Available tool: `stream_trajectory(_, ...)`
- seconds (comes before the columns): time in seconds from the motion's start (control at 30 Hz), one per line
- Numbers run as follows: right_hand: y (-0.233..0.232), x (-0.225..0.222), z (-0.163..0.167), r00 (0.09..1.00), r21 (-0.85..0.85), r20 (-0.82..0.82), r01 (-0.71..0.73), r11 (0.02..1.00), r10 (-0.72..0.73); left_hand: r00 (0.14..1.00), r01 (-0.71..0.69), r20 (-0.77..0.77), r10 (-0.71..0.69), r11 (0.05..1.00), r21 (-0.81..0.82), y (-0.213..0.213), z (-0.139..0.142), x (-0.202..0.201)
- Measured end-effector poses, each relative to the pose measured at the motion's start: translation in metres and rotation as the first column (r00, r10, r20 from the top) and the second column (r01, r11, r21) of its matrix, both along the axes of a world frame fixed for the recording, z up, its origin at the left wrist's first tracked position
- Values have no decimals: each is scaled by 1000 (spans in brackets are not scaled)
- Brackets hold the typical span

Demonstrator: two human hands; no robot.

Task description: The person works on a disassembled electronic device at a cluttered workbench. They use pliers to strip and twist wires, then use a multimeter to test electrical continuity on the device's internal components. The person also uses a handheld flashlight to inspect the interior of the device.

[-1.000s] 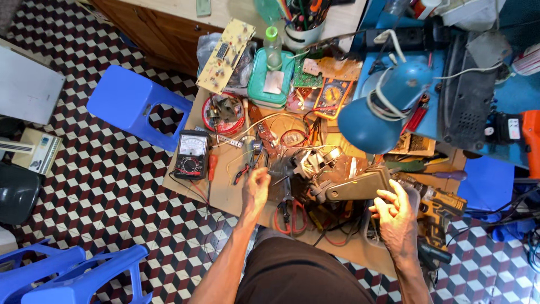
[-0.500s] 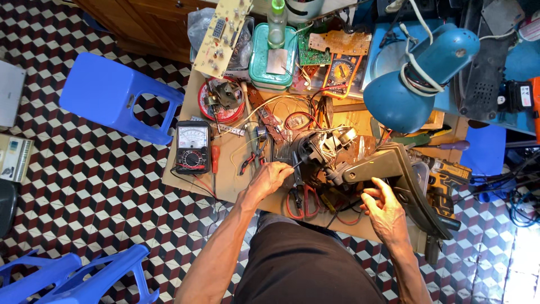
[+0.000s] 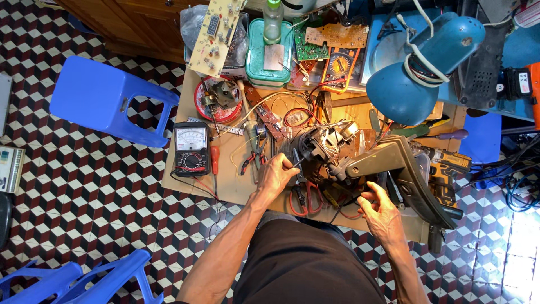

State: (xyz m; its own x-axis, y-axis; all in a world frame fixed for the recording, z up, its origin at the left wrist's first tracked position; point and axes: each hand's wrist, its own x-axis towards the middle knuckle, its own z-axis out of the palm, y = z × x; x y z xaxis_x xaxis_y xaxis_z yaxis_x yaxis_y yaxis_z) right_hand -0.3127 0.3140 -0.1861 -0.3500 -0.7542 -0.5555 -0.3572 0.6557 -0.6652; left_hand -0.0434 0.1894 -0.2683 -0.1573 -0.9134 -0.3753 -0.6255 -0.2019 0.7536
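Observation:
My left hand (image 3: 277, 175) is closed on a thin tool whose tip reaches into a dark electric motor (image 3: 322, 145) with exposed windings at the middle of the low workboard (image 3: 230, 180). My right hand (image 3: 379, 209) rests at the near edge of the olive-grey plastic housing (image 3: 402, 169) that the motor sits on, fingers curled on its rim and on wires. Red-handled scissors (image 3: 304, 197) lie between my two hands.
An analogue multimeter (image 3: 191, 148) and a red screwdriver (image 3: 215, 163) lie left of my left hand. A blue desk lamp (image 3: 419, 73) hangs over the right. Circuit boards, a green box (image 3: 270, 53), a red tin and a cordless drill (image 3: 444, 166) crowd the board. Blue stools (image 3: 109, 101) stand on tiled floor.
The view has shifted closer and lower over the workboard. My left hand has moved right to the motor with the thin tool; my right hand stays by the grey housing.

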Motion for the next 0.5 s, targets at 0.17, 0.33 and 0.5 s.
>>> stream_trajectory(0.17,-4,6,4,1000,44,-14,-17,999,18,981,151,-113,-159,986,-75,4,-1,14)
stream_trajectory(0.33,-8,10,7,998,108,-33,-48,993,52,982,150,-119,-149,989,-6,0,-9,15)
stream_trajectory(0.5,-5,11,4,998,72,-7,-65,995,66,997,72,-4,-73,993,-89,-1,-19,1)
